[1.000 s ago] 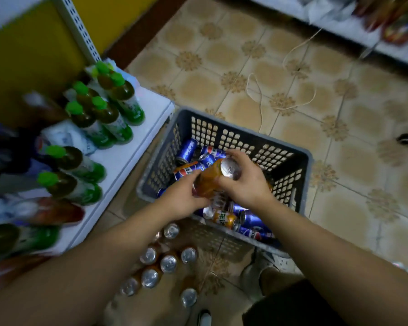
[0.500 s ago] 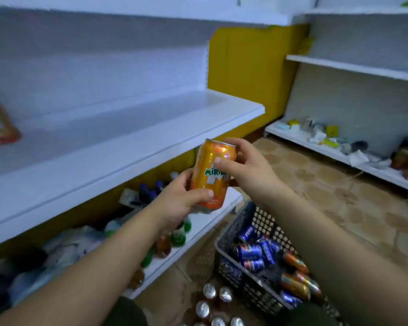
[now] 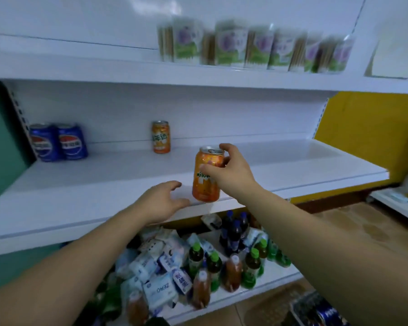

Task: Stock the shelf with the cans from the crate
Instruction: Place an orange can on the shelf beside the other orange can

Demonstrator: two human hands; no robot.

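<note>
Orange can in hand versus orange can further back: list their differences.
The held orange can is at the white shelf's front edge, gripped by the right hand; the rear orange can stands free. The held can's lettering is Latin, the rear can's Chinese. Both upright.

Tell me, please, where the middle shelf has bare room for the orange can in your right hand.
The middle shelf is bare right of the standing orange can, out to its right end, and between that can and the two blue cans at the left. The bottom shelf is crowded with bottles and packets.
</note>
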